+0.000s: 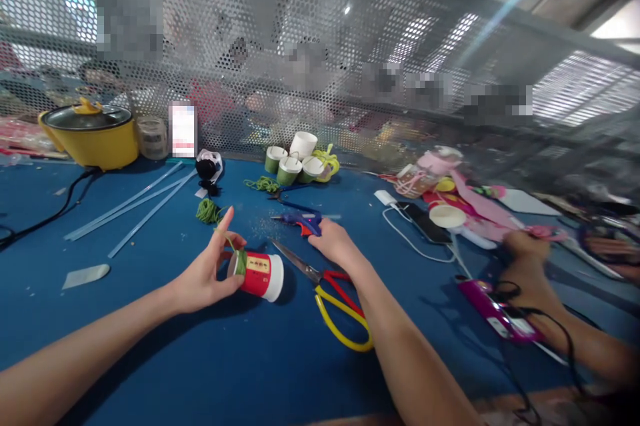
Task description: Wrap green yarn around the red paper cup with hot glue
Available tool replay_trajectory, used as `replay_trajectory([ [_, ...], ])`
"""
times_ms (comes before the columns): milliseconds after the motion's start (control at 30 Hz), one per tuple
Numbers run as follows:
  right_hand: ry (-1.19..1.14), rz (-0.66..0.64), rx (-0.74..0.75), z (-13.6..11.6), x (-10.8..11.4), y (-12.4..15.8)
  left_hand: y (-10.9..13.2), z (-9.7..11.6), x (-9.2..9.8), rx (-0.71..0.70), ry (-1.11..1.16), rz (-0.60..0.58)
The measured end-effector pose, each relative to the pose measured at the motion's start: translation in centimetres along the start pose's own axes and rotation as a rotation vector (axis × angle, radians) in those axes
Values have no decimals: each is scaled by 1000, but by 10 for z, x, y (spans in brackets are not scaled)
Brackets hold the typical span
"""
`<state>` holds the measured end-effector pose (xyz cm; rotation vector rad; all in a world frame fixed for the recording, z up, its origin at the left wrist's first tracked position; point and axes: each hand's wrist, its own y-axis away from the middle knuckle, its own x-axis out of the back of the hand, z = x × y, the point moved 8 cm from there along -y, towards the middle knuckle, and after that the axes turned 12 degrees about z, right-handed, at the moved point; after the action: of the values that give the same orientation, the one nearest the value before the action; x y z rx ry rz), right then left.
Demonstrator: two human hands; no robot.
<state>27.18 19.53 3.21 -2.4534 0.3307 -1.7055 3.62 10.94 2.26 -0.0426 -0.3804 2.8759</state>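
Looks like a shared craft workshop. Has a long blue table [200,366] bearing a glue gun [299,219], scissors [315,275], translucent glue sticks [152,214], a bundle of green yarn [207,211] and green-wrapped cups [289,173]. Adds to that a power strip [493,311] beside another person's arm [547,296] at the same table, and a perforated metal screen [225,13] along the back with blurred shapes showing through.

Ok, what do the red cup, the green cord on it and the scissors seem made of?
Red cup: probably paper, smooth with printing.
Green cord: perhaps cotton yarn, matte, in thin strands.
Scissors: likely metal blades, grey with a sheen; smooth red and yellow handles, apparently plastic.
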Motion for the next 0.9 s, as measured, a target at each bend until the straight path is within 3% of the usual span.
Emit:
replay_trajectory([
  [100,-128,-14,-85,-2,10,4,0,1,-1,-2,-25,-21],
  [300,-563,-107,-148,-32,33,34,-2,10,2,-133,-95,-49],
  [467,-700,-277,-76,-59,36,64,-5,9,6,-138,-117,-53],
  [567,-666,-338,-59,-68,33,75,-7,7,9,-118,-102,-38],
  [900,-329,-120,258,-83,52,87,-8,1,12,-42,-46,-28],
])
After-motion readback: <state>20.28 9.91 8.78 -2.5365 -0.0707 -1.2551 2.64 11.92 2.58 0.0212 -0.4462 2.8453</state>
